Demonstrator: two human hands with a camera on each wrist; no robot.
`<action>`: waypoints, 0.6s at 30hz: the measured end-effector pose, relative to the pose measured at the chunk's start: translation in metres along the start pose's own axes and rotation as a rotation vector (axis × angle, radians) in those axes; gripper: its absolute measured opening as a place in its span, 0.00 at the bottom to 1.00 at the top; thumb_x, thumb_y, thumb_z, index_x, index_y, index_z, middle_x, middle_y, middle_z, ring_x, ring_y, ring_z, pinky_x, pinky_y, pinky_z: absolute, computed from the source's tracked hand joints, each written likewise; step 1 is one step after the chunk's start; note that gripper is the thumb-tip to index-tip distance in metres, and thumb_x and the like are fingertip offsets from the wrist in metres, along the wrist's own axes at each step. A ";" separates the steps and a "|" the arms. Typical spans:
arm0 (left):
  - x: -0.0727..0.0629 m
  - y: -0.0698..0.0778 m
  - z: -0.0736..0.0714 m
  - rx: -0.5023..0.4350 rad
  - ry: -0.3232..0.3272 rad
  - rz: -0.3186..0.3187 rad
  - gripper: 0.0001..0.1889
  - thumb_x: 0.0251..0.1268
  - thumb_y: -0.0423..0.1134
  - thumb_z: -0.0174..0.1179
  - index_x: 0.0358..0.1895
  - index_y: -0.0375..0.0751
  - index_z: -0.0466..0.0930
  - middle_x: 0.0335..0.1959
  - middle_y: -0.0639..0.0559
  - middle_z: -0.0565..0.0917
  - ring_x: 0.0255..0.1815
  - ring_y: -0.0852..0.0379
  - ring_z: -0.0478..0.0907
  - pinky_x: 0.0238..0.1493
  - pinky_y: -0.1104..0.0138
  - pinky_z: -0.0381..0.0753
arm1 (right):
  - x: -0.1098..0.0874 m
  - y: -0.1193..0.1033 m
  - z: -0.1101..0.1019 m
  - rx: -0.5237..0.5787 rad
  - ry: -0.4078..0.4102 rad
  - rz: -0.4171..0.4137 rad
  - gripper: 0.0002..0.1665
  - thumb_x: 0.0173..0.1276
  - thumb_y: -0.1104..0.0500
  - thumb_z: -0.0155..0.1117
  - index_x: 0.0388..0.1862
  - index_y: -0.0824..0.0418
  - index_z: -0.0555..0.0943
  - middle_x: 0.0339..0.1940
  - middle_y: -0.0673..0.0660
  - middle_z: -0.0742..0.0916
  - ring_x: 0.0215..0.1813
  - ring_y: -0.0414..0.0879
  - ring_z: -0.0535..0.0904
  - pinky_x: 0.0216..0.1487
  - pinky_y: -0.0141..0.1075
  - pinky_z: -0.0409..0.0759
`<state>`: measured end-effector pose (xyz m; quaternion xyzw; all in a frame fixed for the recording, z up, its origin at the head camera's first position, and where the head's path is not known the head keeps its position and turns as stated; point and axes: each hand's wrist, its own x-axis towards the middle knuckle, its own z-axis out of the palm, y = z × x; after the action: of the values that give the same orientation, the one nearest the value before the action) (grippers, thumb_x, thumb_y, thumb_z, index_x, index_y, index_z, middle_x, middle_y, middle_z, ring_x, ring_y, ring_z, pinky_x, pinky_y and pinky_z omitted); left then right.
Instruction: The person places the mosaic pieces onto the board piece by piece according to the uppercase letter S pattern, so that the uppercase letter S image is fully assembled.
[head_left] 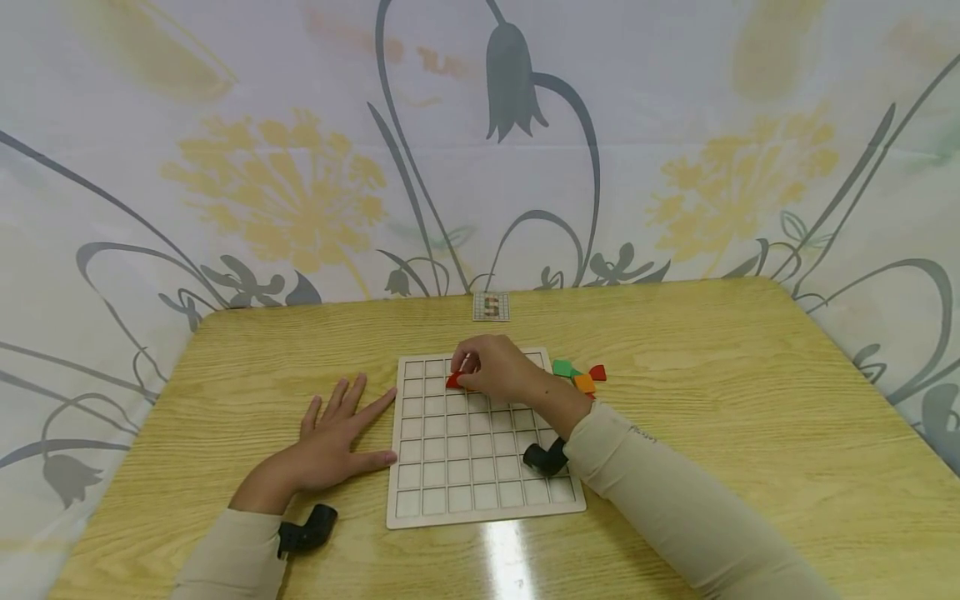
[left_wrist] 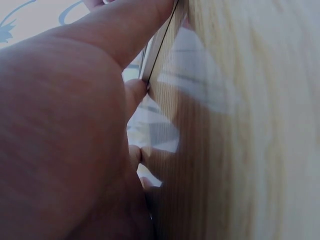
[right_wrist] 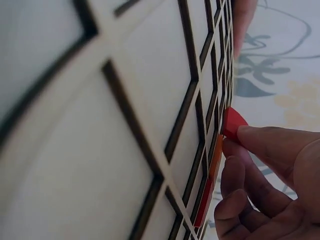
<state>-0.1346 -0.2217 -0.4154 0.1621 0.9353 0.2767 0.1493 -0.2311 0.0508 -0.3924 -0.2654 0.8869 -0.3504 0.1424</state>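
Note:
A white grid board (head_left: 434, 474) with a pale wooden frame lies on the table. My right hand (head_left: 501, 372) reaches over its upper part and pinches a red tile (right_wrist: 233, 123) with one curved side, held at a cell in the upper left area. In the right wrist view an orange tile (right_wrist: 216, 159) and another red tile (right_wrist: 203, 202) sit in neighbouring cells; the hand mostly hides them in the head view. My left hand (head_left: 332, 443) rests on the table with fingers spread, thumb and index fingertips touching the board's left edge.
Right of the board lie loose tiles: a green one (head_left: 562, 367), an orange one (head_left: 584, 383) and a red one (head_left: 597, 372), some overlapping. A small card (head_left: 491, 307) with a gridded, S-like pattern is at the table's back edge, before a flower-patterned cloth (head_left: 465, 192).

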 end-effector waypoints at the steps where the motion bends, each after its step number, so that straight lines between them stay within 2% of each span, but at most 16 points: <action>1: 0.000 0.000 0.000 -0.001 0.000 0.000 0.46 0.65 0.63 0.61 0.81 0.56 0.51 0.83 0.37 0.34 0.82 0.33 0.24 0.72 0.34 0.20 | 0.000 0.000 0.000 -0.001 0.000 0.000 0.04 0.69 0.64 0.66 0.40 0.57 0.85 0.34 0.53 0.87 0.34 0.42 0.79 0.37 0.31 0.78; 18: -0.001 0.000 0.001 -0.015 0.004 0.002 0.46 0.65 0.62 0.62 0.81 0.55 0.51 0.83 0.37 0.34 0.82 0.32 0.25 0.72 0.34 0.19 | 0.002 0.002 0.003 -0.054 -0.009 -0.049 0.04 0.68 0.66 0.65 0.38 0.58 0.85 0.34 0.52 0.87 0.33 0.41 0.78 0.37 0.30 0.77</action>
<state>-0.1338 -0.2221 -0.4160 0.1615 0.9333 0.2843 0.1482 -0.2322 0.0493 -0.3959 -0.2921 0.8887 -0.3285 0.1304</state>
